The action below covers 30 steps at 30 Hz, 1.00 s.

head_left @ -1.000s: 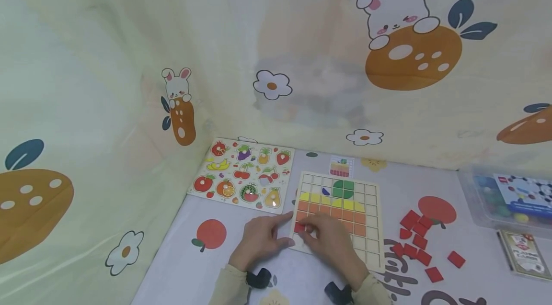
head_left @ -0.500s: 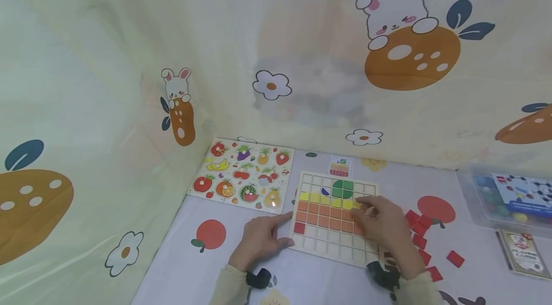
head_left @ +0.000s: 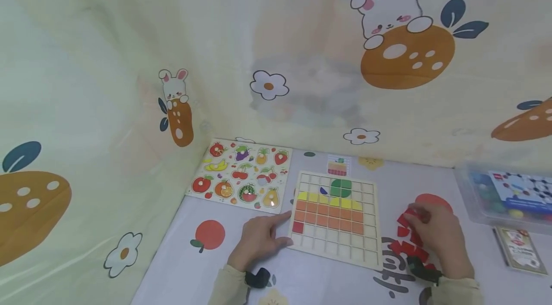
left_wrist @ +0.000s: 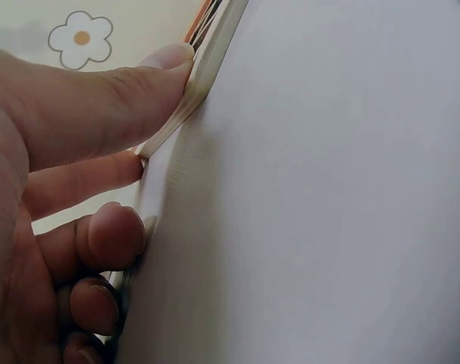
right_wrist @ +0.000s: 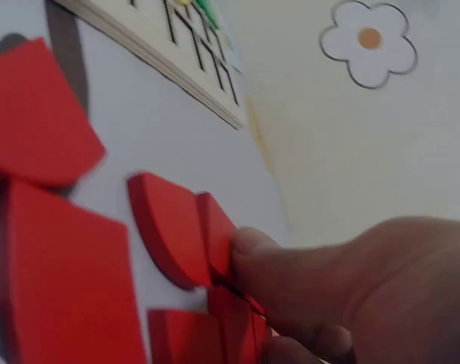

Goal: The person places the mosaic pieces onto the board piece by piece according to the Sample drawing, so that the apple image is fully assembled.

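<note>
we see a cream cloth wall (head_left: pixel 215 32) with rabbits, carrots and flowers rising beyond both hands, and a pale printed table (head_left: pixel 172 262) under them. ahead of the left hand (head_left: pixel 260 240) lies a fruit puzzle (head_left: pixel 230 163), flat and well apart from it. just right of that hand, between the two, is the grid board (head_left: pixel 319 247); we see its thumb and forefinger spread apart, both touching the board's edge near the corner, with the other fingers loosely bent in the left wrist view. beyond and to the right of the right hand (head_left: pixel 442 233) sits a clear plastic box (head_left: pixel 478 211), and nearer, also on its right, a small card box (head_left: pixel 519 250). a picture card (head_left: pixel 338 163) lies ahead of both hands, past the board. we find loose red tiles (head_left: pixel 405 246) in a cluster under and just left of the right hand; its thumb touches one red piece (right_wrist: pixel 218 235), but we cannot tell whether the fingers grip it. on the board, right of the left fingertips, run orange tiles (head_left: pixel 327 214) in two rows, yellow tiles (head_left: pixel 334 202) beyond them, and one red square (head_left: pixel 297 227) closest to that hand.
</note>
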Each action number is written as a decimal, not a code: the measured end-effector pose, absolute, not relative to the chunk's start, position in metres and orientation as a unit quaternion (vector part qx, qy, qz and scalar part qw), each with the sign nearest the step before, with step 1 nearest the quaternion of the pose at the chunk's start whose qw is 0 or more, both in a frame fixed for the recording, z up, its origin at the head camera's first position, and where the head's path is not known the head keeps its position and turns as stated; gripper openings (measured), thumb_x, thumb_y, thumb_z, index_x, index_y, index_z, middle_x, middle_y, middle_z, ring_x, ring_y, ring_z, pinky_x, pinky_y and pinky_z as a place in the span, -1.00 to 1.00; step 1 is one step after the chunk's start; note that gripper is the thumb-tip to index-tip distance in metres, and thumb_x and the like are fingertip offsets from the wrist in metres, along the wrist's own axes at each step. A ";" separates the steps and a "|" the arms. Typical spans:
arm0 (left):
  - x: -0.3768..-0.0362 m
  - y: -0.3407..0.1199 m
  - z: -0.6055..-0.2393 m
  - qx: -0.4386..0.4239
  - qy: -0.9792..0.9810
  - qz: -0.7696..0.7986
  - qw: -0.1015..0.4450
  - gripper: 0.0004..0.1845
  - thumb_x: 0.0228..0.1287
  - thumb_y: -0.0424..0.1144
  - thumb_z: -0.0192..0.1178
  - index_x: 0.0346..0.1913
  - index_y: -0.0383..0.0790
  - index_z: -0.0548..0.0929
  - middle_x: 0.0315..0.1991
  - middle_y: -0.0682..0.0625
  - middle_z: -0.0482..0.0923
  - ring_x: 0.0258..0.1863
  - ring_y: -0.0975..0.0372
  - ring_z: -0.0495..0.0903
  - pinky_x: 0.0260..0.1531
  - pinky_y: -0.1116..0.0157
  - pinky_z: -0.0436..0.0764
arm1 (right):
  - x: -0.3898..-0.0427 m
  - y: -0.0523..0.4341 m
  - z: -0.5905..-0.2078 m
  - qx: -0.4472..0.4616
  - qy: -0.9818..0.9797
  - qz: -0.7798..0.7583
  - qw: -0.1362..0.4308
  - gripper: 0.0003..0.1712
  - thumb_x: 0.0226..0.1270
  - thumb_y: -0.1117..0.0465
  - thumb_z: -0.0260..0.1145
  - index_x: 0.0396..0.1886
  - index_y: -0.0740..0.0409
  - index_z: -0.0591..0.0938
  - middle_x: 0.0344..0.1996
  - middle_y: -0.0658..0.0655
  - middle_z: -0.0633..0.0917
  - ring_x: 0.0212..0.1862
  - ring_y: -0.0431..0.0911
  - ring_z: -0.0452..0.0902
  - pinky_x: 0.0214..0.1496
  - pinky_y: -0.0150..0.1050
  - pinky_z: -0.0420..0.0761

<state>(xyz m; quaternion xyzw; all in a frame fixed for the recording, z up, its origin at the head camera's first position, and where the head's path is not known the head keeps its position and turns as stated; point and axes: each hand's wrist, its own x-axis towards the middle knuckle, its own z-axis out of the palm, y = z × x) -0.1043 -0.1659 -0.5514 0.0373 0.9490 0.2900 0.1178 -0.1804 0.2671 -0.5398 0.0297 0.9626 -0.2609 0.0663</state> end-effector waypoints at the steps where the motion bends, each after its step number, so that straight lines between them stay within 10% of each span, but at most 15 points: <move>1: -0.104 -0.165 -0.552 0.038 0.948 0.292 0.118 -0.26 0.22 0.13 0.53 0.48 0.27 0.57 -0.61 0.16 0.36 -0.59 0.32 0.31 -0.43 0.35 0.25 | -0.180 0.266 -0.539 0.034 0.962 -0.260 0.071 -0.38 0.34 0.14 0.53 0.28 0.41 0.61 0.06 0.50 0.70 -0.01 0.35 0.62 0.02 0.32 0.60; 22: -0.105 -0.166 -0.554 0.040 0.951 0.285 0.114 -0.26 0.22 0.14 0.52 0.47 0.27 0.57 -0.61 0.16 0.36 -0.59 0.32 0.29 -0.41 0.34 0.24 | -0.170 0.226 -0.533 0.045 0.936 -0.349 -0.024 -0.54 0.51 0.09 0.39 0.21 0.30 0.59 -0.19 0.37 0.75 -0.38 0.02 0.64 -0.53 -0.26 0.57; 30: -0.104 -0.166 -0.552 0.038 0.950 0.291 0.111 -0.27 0.21 0.14 0.53 0.47 0.25 0.58 -0.60 0.16 0.36 -0.59 0.33 0.30 -0.42 0.35 0.25 | -0.165 0.181 -0.529 -0.007 0.919 -0.392 0.045 -0.48 0.48 0.07 0.46 0.34 0.11 0.61 0.02 0.29 0.78 0.03 0.17 0.75 -0.01 -0.08 0.72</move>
